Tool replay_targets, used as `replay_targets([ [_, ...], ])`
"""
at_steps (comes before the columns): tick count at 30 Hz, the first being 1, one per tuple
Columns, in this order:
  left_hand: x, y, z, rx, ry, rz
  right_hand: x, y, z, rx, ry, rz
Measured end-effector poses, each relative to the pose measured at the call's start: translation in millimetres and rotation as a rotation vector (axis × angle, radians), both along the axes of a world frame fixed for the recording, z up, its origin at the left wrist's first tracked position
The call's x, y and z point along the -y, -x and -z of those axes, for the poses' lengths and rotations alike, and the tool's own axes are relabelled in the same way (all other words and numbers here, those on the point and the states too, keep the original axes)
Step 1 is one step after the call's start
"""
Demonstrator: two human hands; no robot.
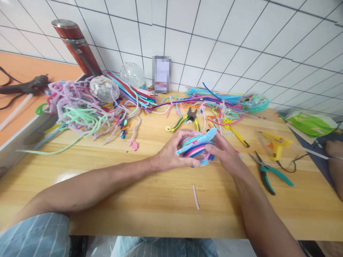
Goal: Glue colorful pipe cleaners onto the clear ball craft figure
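Observation:
Between my hands is a rounded piece wrapped in rows of pipe cleaners (197, 145) in pink, mint, light blue and dark blue. My left hand (170, 151) wraps its left side, the thumb lying along the lower edge. My right hand (226, 153) grips it from the right, with the thumb pressed on the front. Light blue fuzzy pieces stick out at its top right and bottom. Below it on the table lies a short pink pipe cleaner (196, 197). Yellow-and-green pliers (190, 117) rest just behind my hands.
At right lie teal-handled pliers (268, 173), a yellow glue gun (277, 144) and a yellow utility knife (239, 137). Tangled pipe cleaners (77, 107) cover the back left, near a confetti-filled clear ball (104, 88). A phone (162, 74) and a red flask (77, 46) stand by the wall. Another person's arm (335, 167) shows far right.

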State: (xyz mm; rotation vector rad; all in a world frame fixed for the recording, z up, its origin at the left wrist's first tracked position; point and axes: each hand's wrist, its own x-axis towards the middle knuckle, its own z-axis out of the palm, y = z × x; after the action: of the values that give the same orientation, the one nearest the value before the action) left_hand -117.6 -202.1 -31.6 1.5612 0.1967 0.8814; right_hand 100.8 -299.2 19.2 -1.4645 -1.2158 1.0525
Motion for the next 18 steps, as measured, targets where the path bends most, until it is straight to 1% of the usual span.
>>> replay_targets([
  [2, -7, 6, -9.7, -0.026, 0.047, 0.128, -1, -2, -0.7, 0.027, 0.008, 0.002],
  [4, -17, 12, -22.0, -0.089, 0.077, 0.219, -1, -3, -3.9, 0.041, 0.025, 0.007],
  [7, -32, 18, -40.7, -0.224, 0.116, 0.266, -1, 0, -8.2, 0.037, 0.047, 0.001],
  [10, -38, 17, -54.1, -0.349, 0.091, 0.263, 1, 7, -7.1, 0.051, 0.059, -0.011],
  [13, -35, 12, -58.0, -0.397, 0.027, 0.246, 3, 18, -2.5, 0.106, 0.034, -0.001],
  [16, -29, 8, -55.8, -0.394, -0.025, 0.272, 6, 26, -0.8, 0.170, -0.007, 0.031],
  [18, -27, 7, -54.4, -0.393, -0.035, 0.292, 6, 27, -2.3, 0.153, 0.000, 0.031],
])
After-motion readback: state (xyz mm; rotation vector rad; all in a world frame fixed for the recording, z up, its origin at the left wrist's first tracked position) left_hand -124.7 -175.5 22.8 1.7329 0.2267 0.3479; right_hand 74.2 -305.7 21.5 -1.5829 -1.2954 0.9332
